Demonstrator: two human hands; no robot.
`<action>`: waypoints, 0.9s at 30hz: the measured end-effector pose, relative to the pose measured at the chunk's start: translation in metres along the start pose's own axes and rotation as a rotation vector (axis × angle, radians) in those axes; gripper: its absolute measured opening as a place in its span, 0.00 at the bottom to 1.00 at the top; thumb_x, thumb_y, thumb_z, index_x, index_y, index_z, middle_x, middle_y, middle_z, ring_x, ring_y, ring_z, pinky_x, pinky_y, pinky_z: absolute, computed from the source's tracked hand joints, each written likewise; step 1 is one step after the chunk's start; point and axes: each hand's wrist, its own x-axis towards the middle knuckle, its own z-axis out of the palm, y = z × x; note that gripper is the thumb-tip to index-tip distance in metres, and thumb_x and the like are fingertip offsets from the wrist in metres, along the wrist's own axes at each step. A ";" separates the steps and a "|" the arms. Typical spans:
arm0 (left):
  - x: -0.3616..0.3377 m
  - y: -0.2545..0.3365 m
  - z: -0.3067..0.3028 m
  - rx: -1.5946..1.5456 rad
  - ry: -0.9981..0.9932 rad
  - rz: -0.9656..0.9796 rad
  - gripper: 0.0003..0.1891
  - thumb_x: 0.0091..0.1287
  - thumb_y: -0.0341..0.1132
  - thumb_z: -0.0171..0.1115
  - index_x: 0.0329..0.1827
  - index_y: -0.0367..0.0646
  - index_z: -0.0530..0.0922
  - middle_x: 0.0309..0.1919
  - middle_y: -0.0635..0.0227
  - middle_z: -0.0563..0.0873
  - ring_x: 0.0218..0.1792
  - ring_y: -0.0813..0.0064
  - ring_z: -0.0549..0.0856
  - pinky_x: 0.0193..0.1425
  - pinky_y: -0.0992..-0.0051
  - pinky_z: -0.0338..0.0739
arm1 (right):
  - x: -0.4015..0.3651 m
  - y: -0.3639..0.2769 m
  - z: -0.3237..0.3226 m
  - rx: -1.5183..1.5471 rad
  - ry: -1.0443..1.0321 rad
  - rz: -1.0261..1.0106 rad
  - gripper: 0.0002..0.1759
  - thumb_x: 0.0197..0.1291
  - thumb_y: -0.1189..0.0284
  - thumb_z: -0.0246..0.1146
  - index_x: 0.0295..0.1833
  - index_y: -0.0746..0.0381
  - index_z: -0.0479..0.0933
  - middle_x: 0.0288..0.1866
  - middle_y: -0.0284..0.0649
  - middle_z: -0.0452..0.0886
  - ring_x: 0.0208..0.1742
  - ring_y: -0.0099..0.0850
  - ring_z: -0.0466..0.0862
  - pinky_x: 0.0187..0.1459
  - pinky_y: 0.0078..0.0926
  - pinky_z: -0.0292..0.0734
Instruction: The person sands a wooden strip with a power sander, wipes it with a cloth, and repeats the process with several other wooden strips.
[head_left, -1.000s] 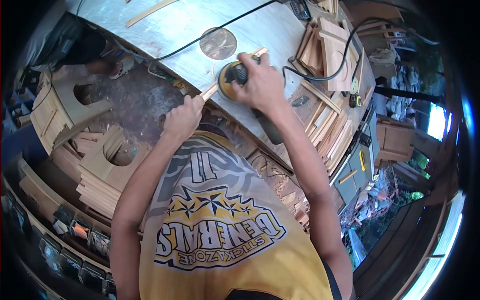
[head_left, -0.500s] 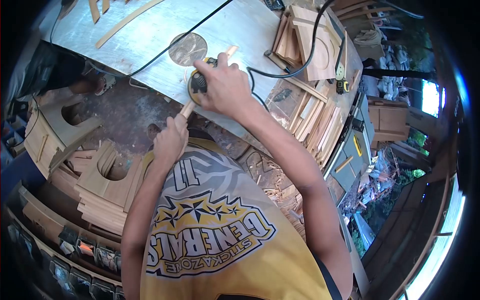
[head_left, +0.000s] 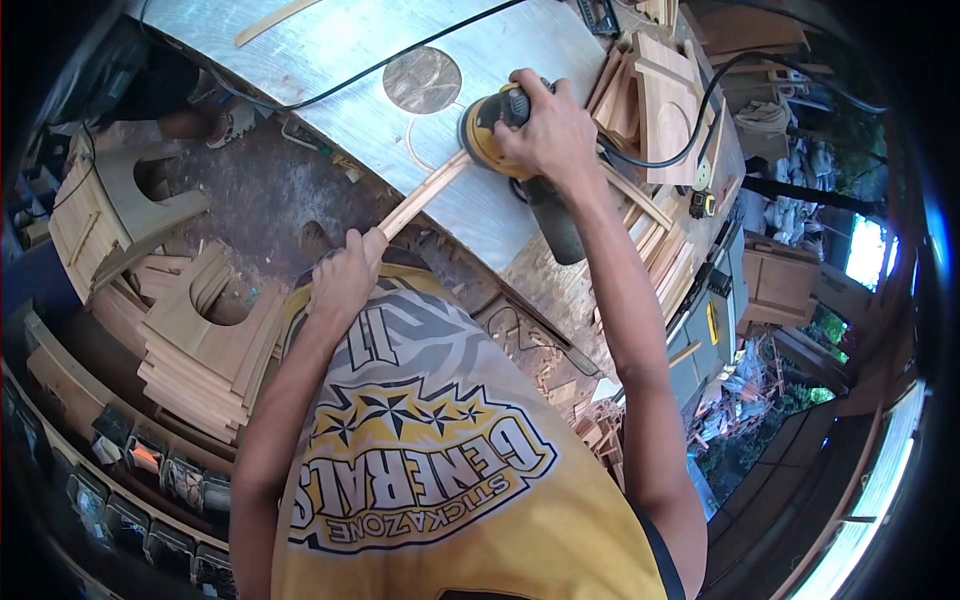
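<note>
My right hand (head_left: 562,130) is wrapped over the top of a yellow and black orbital sander (head_left: 482,128), whose dark dust canister (head_left: 556,228) points back toward me. The sander's pad lies at the far end of a narrow wooden strip (head_left: 425,198). My left hand (head_left: 346,272) grips the near end of that strip, close to my shirt. The strip slants up and right over the edge of a pale metal-looking tabletop (head_left: 350,130). Whether the pad presses on the strip's face is hidden.
A round inset (head_left: 422,80) marks the tabletop, with a black cord (head_left: 390,58) across it. Stacked wooden panels (head_left: 655,105), wood strips and a tape measure (head_left: 703,205) lie right. Cut panels (head_left: 205,335) are piled at left. A person's foot (head_left: 232,122) shows beyond the table.
The sander and my right hand have moved right along the strip to its far end, baring more of its length. My left hand still holds the near end. The view has shifted slightly.
</note>
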 end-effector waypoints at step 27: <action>-0.011 0.000 -0.009 0.114 0.040 -0.030 0.18 0.76 0.44 0.61 0.54 0.41 0.67 0.36 0.40 0.89 0.40 0.33 0.88 0.46 0.40 0.81 | 0.012 0.057 -0.006 -0.012 0.111 0.123 0.38 0.53 0.51 0.72 0.71 0.42 0.75 0.52 0.56 0.82 0.54 0.57 0.87 0.58 0.52 0.83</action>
